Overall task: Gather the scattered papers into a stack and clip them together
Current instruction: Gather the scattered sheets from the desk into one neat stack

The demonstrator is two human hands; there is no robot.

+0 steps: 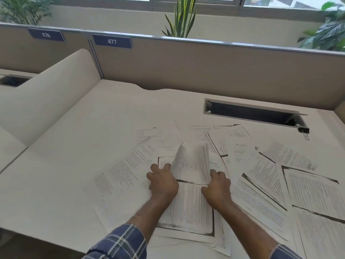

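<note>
While both hands pinch the bowed sheet [190, 163] between them, the left hand [163, 182] and right hand [217, 187] should ease inward evenly, squaring edges onto the papers [186, 208] beneath; the binder clip [304, 131] lies far beyond the right hand.

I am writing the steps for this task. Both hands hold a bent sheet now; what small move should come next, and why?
Probably lay the curled sheet flat onto the pile under the left hand and right hand. Many printed pages lie loose to the right, and the black binder clip waits by the cable slot, so gathering is unfinished.
</note>
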